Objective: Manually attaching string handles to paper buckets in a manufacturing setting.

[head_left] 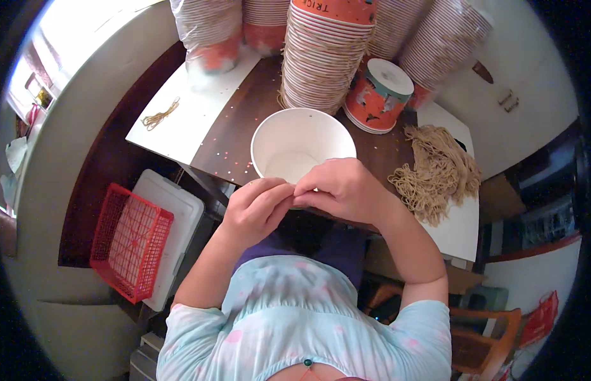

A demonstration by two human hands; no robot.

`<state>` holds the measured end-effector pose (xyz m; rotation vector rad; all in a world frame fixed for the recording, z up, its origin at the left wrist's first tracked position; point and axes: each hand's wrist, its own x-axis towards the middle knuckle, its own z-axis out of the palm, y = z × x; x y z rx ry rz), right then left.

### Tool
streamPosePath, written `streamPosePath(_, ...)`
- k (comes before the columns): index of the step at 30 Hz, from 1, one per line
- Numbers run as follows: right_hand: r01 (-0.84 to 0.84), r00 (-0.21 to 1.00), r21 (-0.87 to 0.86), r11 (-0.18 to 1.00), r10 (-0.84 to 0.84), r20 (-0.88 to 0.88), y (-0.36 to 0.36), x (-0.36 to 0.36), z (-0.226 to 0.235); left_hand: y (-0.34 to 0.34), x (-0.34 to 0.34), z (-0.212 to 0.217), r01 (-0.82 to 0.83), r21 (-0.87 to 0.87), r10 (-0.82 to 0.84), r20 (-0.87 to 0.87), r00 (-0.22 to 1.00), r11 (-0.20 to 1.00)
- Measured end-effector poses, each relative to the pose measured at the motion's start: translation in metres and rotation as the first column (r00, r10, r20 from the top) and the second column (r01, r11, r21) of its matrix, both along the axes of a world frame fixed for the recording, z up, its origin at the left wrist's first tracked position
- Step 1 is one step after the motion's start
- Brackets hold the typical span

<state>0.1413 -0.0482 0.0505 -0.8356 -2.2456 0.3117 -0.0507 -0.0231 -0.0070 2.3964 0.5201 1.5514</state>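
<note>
Bucket [302, 136] | white inside | open round mouth | fingers [268, 190] at near edge

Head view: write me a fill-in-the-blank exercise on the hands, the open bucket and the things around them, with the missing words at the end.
1. The left hand and the right hand are at the near rim of the open bucket, whose inside is coloured ____.
2. The large string tangle lies to the bucket's ____.
3. The string bundle on the other side is ____ than that tangle.
4. The plastic basket is coloured ____.

Missing words: white; right; smaller; red.
</note>
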Motion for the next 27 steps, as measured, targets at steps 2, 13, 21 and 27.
streamPosePath(2,-0.019,0.995,-0.232,0.973,-0.005,-0.101,0.003,-0.001,-0.002,0.001,-0.002,-0.006,-0.004,0.000,0.004,0.027,1.000,1.000)
streamPosePath(13,-0.034,0.997,-0.581,0.813,-0.013,-0.076,0.012,0.009,0.001,0.003,-0.002,-0.010,0.106,0.183,-0.119,0.065,0.991,0.977)
streamPosePath(21,-0.043,0.993,-0.600,0.799,0.102,0.065,0.022,0.011,0.003,-0.009,-0.004,-0.009,0.202,0.132,-0.207,0.029,0.978,0.970)
streamPosePath(27,0.114,0.993,-0.313,0.943,-0.101,0.058,-0.002,0.002,0.000,-0.036,-0.005,-0.001,-0.105,-0.284,0.121,0.041,0.992,0.953)
